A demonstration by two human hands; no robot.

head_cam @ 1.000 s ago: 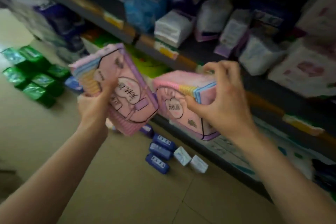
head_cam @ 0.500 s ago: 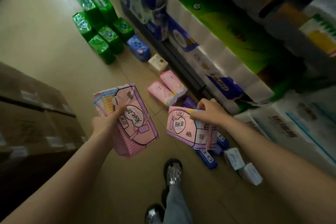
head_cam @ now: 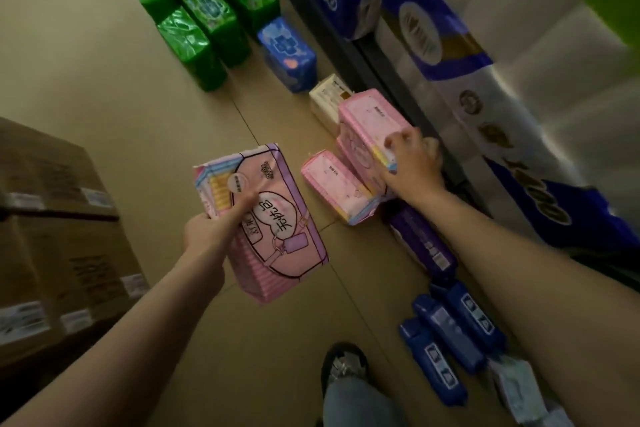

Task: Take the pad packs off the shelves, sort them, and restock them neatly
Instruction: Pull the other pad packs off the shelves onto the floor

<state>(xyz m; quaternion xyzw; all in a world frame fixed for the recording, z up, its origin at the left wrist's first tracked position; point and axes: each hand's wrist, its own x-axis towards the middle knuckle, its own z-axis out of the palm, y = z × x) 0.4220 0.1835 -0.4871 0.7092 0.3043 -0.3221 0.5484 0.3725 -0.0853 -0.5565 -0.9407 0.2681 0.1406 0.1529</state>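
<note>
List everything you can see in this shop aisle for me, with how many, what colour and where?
Green pad packs: about five, green, grouped on the floor at the far end.
Blue pad pack: one, light blue, beside the green ones.
Cream box: one, by the shelf base.
Pink pad packs: at least three, floor pile by the shelf.
Large pink pad pack: one, held in the air.
Purple pack: one, floor.
Dark blue packs: three or four, floor, near side.
Tissue roll bundles: white and blue, bottom shelf.
Cardboard boxes: brown, stacked at left.
Shoe: one, dark.
Left hand: grips the large pink pad pack.
Right hand: on the pink pile's top pack.
</note>
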